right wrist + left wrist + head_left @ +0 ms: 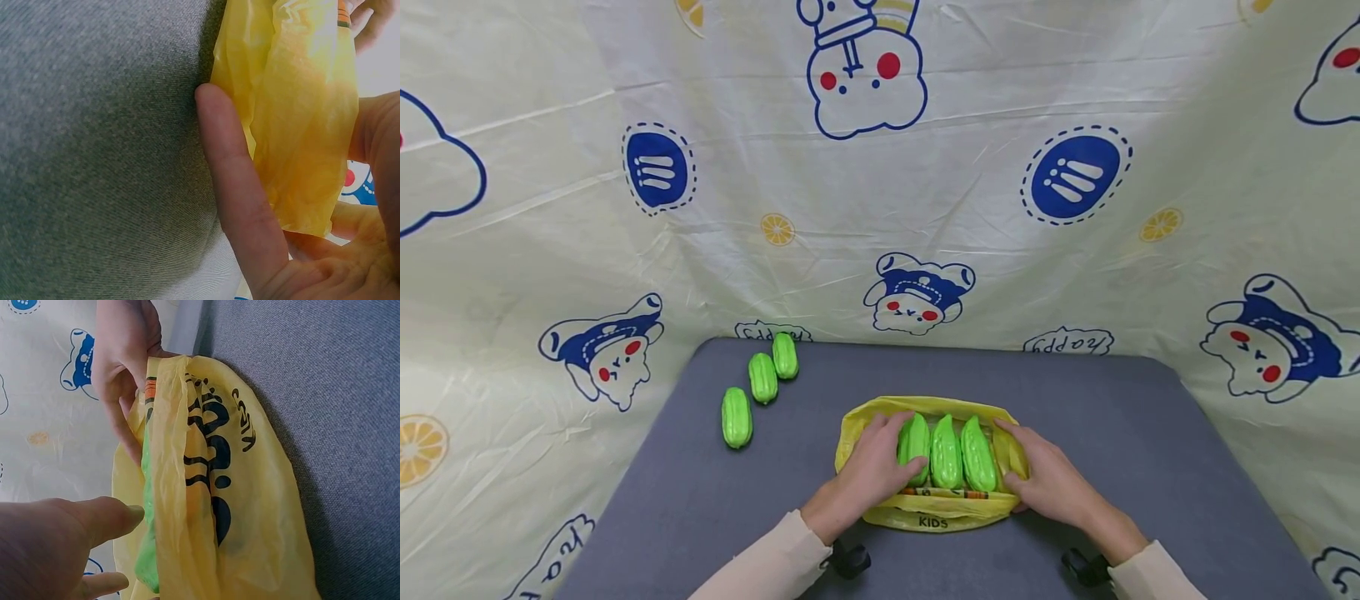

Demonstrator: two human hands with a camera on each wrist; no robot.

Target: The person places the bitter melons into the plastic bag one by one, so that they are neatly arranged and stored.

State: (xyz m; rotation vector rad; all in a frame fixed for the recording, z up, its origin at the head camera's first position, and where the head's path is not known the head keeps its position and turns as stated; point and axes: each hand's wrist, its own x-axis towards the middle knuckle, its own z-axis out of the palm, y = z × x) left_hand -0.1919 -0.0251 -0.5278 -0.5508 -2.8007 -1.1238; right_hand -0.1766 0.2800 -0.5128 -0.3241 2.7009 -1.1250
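A yellow plastic bag (942,523) lies on the table with its mouth spread wide. Inside, three green cucumber-like vegetables stand side by side: a left one (914,446), a middle one (946,454) and a right one (978,454). My left hand (874,457) reaches into the bag's left side, thumb and fingers spread at the left vegetable; whether its fingertips press on it is hard to tell. In the left wrist view the thumb (112,519) is extended beside the green surface. The bag's right edge is between the thumb and fingers of my right hand (1052,475), which grips it.
Three more green vegetables lie at the table's left rear: a near one (737,417), another (763,378) and a far one (786,356). The grey table (1112,408) meets a cartoon-printed cloth (722,258) behind it.
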